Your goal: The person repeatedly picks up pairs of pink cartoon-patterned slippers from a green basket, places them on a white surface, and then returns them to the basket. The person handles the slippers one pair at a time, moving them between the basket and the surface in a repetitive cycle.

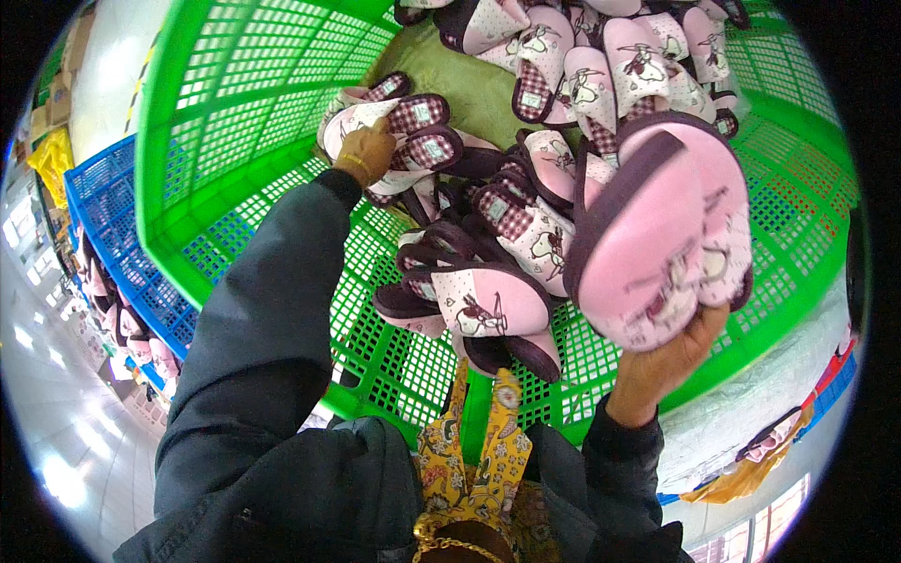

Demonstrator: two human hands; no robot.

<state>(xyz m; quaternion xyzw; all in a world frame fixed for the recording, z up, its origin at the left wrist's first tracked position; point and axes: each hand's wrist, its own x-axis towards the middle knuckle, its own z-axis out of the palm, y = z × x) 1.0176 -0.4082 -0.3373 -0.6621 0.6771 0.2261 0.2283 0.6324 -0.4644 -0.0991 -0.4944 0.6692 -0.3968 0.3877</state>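
My right hand (674,361) is closed round a pair of pink slippers (648,244) with dark soles, raised above the right side of a green plastic basket (164,220). A cartoon figure is printed on their pink faces. Inside the basket at the left, my left hand (366,150) grips white-and-pink slippers (418,150) with checked maroon insoles; its fingertips are partly hidden. Between my hands lie more slippers (488,300), some on their sides and overlapping. Another heap of slippers (601,80) fills the basket's far side.
Olive-green sheeting (450,70) shows on the basket floor. A blue basket (131,244) with slippers beside it stands at the left, near a yellow bag (54,169). At the lower right, a white wrapped surface (732,432) runs along the green basket.
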